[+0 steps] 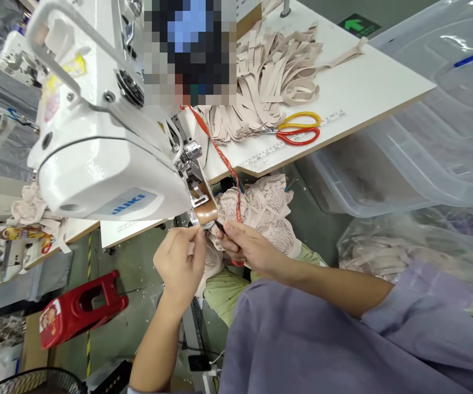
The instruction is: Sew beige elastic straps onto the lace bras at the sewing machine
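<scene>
My left hand [181,262] is closed in a pinch just below the front end of the white sewing machine [109,169]; what its fingertips hold is too small to make out. My right hand [248,245] grips a small dark pointed tool [219,225], its tip directed toward the left fingertips. Most of that tool is hidden in my fingers, so its exact kind cannot be told. A red cord [224,158] runs from the machine down to my right hand. Pale pink lace fabric [267,210] is bunched behind my right hand and over my lap.
Scissors with yellow and red handles [298,129] lie on the white table [378,82] beside heaped beige fabric strips [277,71]. Clear plastic bins [404,142] stand at right, above a bagged pile of fabric [409,257]. A red stool [84,306] is on the floor at left.
</scene>
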Available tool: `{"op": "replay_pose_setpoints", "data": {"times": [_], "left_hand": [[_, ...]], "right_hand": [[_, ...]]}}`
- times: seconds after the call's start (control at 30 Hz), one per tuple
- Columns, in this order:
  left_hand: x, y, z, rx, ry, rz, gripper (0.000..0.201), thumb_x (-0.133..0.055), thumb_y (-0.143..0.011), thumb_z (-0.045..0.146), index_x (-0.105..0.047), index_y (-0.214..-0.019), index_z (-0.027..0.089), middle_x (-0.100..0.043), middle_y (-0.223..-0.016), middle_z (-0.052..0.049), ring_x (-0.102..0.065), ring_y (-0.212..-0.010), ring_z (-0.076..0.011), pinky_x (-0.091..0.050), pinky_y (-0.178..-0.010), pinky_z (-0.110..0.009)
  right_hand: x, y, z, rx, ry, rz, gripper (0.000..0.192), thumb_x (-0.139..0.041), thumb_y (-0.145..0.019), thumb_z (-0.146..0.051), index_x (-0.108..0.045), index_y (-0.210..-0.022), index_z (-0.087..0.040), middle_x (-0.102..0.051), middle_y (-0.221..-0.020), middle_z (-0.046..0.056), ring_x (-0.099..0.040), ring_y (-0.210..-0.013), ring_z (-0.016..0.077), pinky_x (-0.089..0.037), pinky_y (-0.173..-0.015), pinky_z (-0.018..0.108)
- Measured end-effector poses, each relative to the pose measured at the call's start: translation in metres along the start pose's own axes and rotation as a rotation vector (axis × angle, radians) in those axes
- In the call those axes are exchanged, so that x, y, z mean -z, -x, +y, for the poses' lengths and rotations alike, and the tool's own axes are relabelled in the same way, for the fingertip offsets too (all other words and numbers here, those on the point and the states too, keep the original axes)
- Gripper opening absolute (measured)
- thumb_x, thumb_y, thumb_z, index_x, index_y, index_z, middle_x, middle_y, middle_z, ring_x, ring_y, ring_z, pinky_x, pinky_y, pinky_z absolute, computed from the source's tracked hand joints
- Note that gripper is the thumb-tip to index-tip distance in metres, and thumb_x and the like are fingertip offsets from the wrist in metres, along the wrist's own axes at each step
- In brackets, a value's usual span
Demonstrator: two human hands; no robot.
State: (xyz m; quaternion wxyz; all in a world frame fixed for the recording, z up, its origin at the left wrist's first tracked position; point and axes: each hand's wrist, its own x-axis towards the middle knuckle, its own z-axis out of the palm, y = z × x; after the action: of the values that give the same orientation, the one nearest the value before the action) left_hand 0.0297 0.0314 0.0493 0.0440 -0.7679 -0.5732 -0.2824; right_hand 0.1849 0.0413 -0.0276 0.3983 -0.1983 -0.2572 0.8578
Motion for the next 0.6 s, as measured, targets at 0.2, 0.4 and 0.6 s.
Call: {"op": "replay_pose_setpoints", "data": {"times": [0.2,0.4,0.6], "left_hand": [[-0.015,-0.019,-0.020,0.488,0.141,0.089,0.022,-0.069,-0.087,0.032,-0.067,-0.070,0.017,-0.058,-0.062,0.003,-0.050,-0.060,-0.0117,-0.040,-0.062,-0.025],[-0.020,-0.029,-0.011,0.604,0.298,0.024,0.029,-0.067,-0.085,0.034,-0.058,-0.063,0.018,-0.044,-0.058,0.005,-0.039,-0.060,-0.0111,-0.037,-0.060,-0.025],[-0.016,-0.035,-0.001,0.660,0.331,-0.001,0.049,-0.066,-0.083,0.032,-0.028,-0.055,0.022,-0.023,-0.058,0.006,-0.024,-0.060,-0.0101,-0.026,-0.055,-0.026]], "right_hand": [[0.015,0.003,-0.001,-0.030,0.011,0.003,0.039,-0.058,-0.094,-0.058,-0.054,-0.095,-0.019,-0.039,-0.064,-0.009,-0.019,-0.047,0.0046,-0.016,-0.044,0.021],[0.019,0.001,-0.001,-0.039,0.070,0.062,0.030,-0.062,-0.094,-0.047,-0.047,-0.088,-0.021,-0.032,-0.061,-0.010,-0.019,-0.049,0.0059,-0.016,-0.045,0.021],[0.021,-0.002,-0.006,0.037,0.142,0.111,0.027,-0.063,-0.093,-0.042,-0.047,-0.087,-0.022,-0.036,-0.065,-0.008,-0.023,-0.051,0.0067,-0.021,-0.047,0.022]]}}
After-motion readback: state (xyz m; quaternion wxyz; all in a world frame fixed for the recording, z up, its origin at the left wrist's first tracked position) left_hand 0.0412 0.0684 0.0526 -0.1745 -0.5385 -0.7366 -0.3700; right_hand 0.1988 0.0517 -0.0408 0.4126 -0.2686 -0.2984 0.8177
